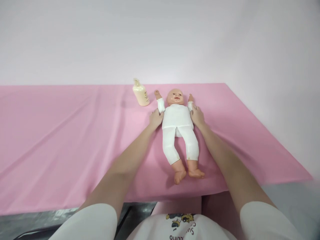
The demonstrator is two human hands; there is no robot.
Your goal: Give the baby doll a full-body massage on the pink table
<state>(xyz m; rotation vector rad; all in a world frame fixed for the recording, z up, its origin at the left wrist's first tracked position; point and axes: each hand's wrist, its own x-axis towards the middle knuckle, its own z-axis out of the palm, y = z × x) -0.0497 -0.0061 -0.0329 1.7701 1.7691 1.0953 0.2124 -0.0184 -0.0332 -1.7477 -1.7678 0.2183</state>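
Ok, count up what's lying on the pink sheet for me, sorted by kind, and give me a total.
Baby doll in white clothes, left hand and right hand at its sides: 1
Cream pump bottle, left of the doll: 1
Total on the pink sheet: 2

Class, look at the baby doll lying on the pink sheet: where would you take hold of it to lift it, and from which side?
Probably the trunk of the doll, under its arms, from both sides. It lies face up, arms raised, flanks bare; the left hand and right hand already rest there.

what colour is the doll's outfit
White, top and leggings alike, on the baby doll; the head view shows it clearly.
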